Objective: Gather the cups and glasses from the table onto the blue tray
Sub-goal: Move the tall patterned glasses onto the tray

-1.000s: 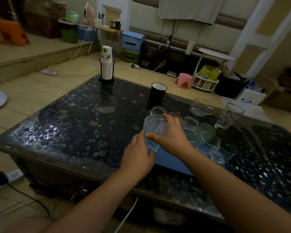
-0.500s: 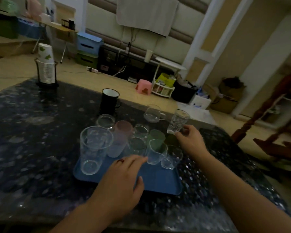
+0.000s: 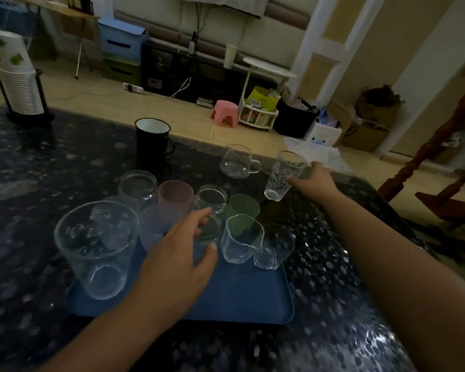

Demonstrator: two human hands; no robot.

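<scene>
The blue tray [image 3: 242, 299] lies on the dark speckled table [image 3: 333, 304] in front of you, crowded at its far half with clear glasses, a pink cup [image 3: 175, 196] and a green cup [image 3: 243, 209]; a big clear tumbler [image 3: 97, 245] stands at its near left corner. Your right hand [image 3: 316, 181] grips a tall dimpled glass [image 3: 283, 175], tilted, just beyond the tray's far right corner, fingers wrapped round its side. Your left hand [image 3: 177, 261] hovers over the tray with fingers loosely spread, fingertips at a small clear glass [image 3: 208, 229]; I cannot tell if they touch it. A black mug [image 3: 152, 142] and a handled glass cup [image 3: 236, 161] stand farther back on the table.
</scene>
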